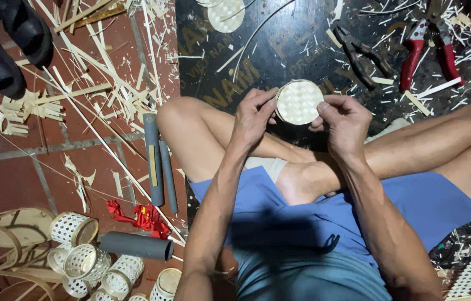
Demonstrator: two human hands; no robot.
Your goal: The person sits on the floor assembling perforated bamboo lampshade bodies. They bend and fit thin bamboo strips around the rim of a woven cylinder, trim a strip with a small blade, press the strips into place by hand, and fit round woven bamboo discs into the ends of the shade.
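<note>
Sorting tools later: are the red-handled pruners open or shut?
Open: the red-handled pruners lie on the dark mat with handles spread apart; their blades are not clear.

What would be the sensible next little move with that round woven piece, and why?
Probably turn the woven disc a little between the fingers. Both the left hand and right hand pinch its rim at opposite sides, so only a turn would bring another stretch of the edge under the thumbs.

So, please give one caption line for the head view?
Both hands, left hand and right hand, hold a round woven disc above crossed legs.
</note>
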